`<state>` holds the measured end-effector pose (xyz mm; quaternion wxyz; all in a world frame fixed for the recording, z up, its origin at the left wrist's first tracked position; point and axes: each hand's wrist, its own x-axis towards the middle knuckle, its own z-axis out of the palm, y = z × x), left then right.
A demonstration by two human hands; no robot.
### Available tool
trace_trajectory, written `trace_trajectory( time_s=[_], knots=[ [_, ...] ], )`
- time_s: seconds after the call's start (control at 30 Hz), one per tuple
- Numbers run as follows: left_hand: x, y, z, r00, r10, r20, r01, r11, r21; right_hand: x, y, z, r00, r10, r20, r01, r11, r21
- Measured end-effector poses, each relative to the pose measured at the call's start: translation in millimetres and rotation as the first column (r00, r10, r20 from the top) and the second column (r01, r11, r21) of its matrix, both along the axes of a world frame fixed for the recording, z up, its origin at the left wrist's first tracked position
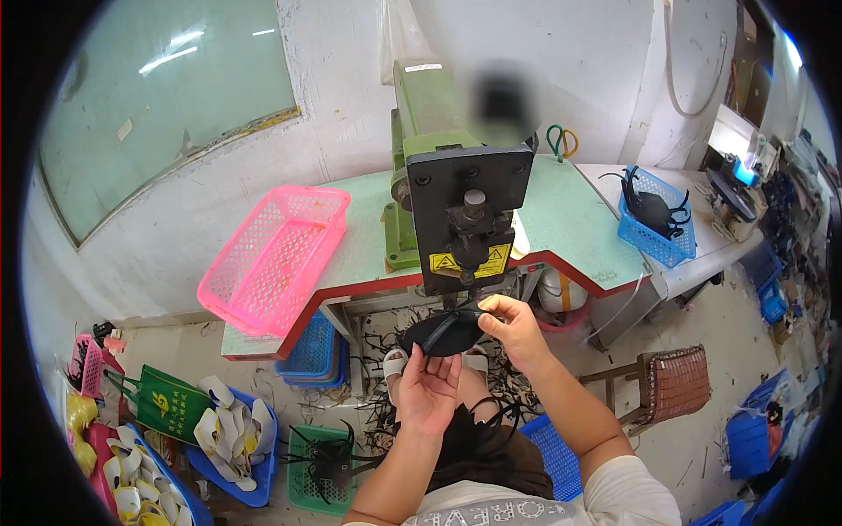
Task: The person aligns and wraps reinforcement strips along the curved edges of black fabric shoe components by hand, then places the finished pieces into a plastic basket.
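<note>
While the right grip (516,331) pinches the far right part of the black piece (443,334), the left grip (430,399) holds its near edge. The piece is at the near side of the green machine (427,103), which stands on the counter (568,210) between a pink basket (220,282) on the left and a blue basket (643,238) on the right.
</note>
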<state>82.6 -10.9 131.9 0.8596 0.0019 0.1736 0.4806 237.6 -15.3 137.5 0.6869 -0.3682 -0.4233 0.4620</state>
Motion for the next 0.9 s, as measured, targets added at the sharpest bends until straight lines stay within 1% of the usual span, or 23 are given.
trace_trajectory(
  time_s=[0.03, 0.17, 0.27, 0.37, 0.43, 0.47, 0.53, 0.57, 0.63, 0.67, 0.73, 0.77, 0.8, 0.83, 0.87, 0.9],
  knots=[
    [0, 0, 0, 1.000, 0.006, -0.005, -0.006, 1.000, -0.015, 0, 0, 0, 0.999, -0.023, 0.028, 0.022, 1.000, 0.017],
    [-2, 2, -6, 0.999, -0.001, 0.036, 0.002, 1.000, -0.014, 0, 0, -3, 1.000, -0.015, 0.006, 0.015, 1.000, -0.012],
    [-2, 0, -6, 0.997, -0.012, 0.075, 0.010, 1.000, 0.023, 0, -2, -2, 1.000, -0.009, 0.001, 0.009, 1.000, -0.022],
    [-1, -4, -3, 0.998, 0.004, 0.067, -0.003, 1.000, -0.016, 2, -3, -6, 1.000, 0.005, 0.016, -0.005, 1.000, -0.016],
    [-2, -6, -3, 0.993, -0.005, 0.114, 0.007, 1.000, -0.016, 5, -2, -15, 1.000, -0.007, 0.029, 0.009, 0.995, -0.098],
    [-2, -6, -4, 0.994, -0.007, 0.113, 0.009, 1.000, -0.016, 5, -2, -18, 1.000, -0.008, 0.028, 0.011, 0.995, -0.098],
    [-4, -5, -6, 0.979, -0.011, 0.206, 0.019, 0.999, -0.035, 4, -1, -20, 1.000, 0.010, -0.012, -0.010, 1.000, -0.002],
    [-5, -4, -10, 0.979, -0.012, 0.204, 0.019, 0.999, -0.034, 3, -3, -19, 1.000, 0.009, -0.014, -0.009, 1.000, -0.002],
    [-8, -1, -21, 0.960, -0.010, 0.280, 0.017, 1.000, -0.025, -3, -9, -8, 0.979, 0.097, -0.180, -0.091, 0.995, 0.044],
    [-10, 1, -25, 0.961, -0.009, 0.277, 0.016, 1.000, -0.025, -4, -10, -8, 0.978, 0.098, -0.183, -0.091, 0.995, 0.044],
    [-14, 4, -28, 0.925, -0.034, 0.378, 0.048, 0.998, -0.027, -4, -12, -8, 0.947, 0.171, -0.273, -0.180, 0.984, -0.007],
    [-15, 4, -26, 0.926, -0.032, 0.376, 0.046, 0.999, -0.027, -4, -13, -9, 0.946, 0.173, -0.274, -0.181, 0.983, -0.007],
    [-15, 4, -19, 0.977, -0.054, 0.207, 0.072, 0.994, -0.082, -4, -15, -9, 0.981, 0.177, -0.085, -0.176, 0.984, 0.014],
    [-16, 4, -14, 0.996, -0.085, 0.033, 0.088, 0.986, -0.141, -5, -17, -7, 0.980, 0.170, 0.107, -0.174, 0.984, 0.036],
    [-25, 7, -21, 0.996, -0.083, 0.031, 0.087, 0.986, -0.142, -4, -20, -3, 0.973, 0.220, 0.067, -0.222, 0.975, 0.026],
    [-41, 11, -34, 0.920, -0.390, -0.043, 0.392, 0.919, 0.054, -1, -20, -1, 0.972, 0.224, 0.066, -0.226, 0.974, 0.025]
  ],
)
